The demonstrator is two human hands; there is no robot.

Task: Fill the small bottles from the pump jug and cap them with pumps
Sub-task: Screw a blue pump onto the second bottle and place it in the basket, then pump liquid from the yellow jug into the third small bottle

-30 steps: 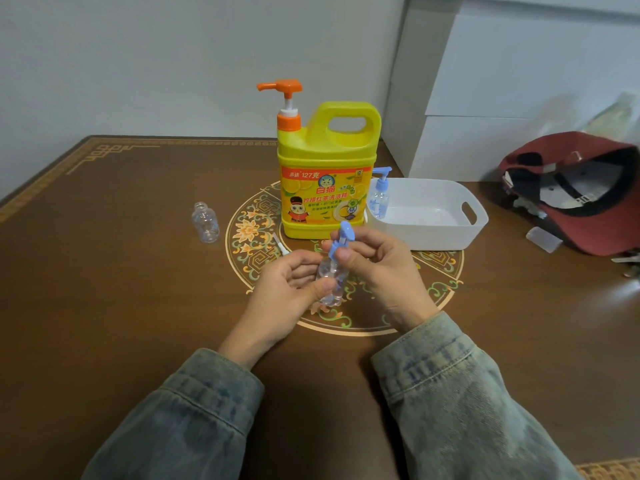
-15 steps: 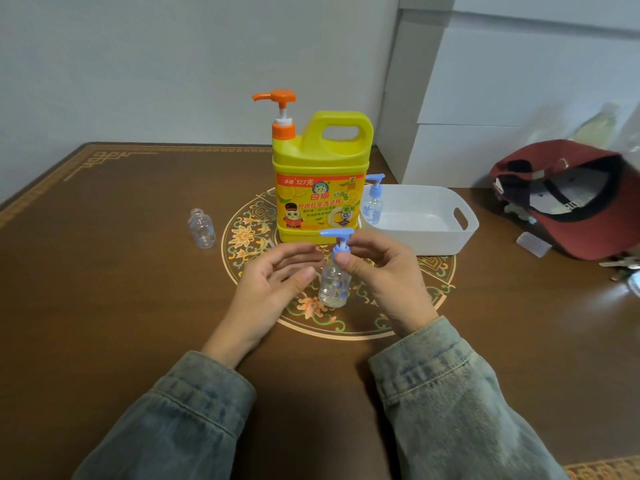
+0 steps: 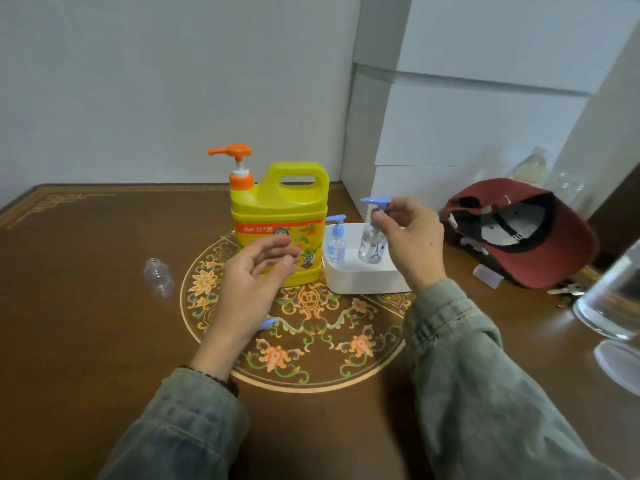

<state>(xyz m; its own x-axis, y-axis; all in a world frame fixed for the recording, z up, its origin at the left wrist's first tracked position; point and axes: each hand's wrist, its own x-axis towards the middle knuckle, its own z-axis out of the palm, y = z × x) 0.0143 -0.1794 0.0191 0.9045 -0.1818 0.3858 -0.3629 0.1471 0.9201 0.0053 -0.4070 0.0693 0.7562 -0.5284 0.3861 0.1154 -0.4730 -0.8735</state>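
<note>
I see the counter [image 3: 86,341] with the yellow jug [image 3: 280,223] standing at the back of its round inlay, orange pump up and untouched by either hand. Just right of the jug sits the white bin [image 3: 360,280], and one capped bottle [image 3: 336,239] already stands inside it at the left end.

My right hand [image 3: 408,237] pinches a second bottle [image 3: 372,242] at the neck, under its blue pump, and holds it over the bin; whether its base touches the bin floor I cannot tell. So that grip is closed on the bottle. My left hand [image 3: 256,275] hangs in front of the jug, fingers relaxed, grip released and holding nothing.

Well to the left an uncapped empty bottle [image 3: 158,277] stands on the counter. A spare pump [image 3: 268,323] peeks out from under my left wrist.

I judge two bottles are filled and capped, one of them not yet let go. What remains is setting it down, then filling the empty one at the jug and fitting the spare pump.
</note>
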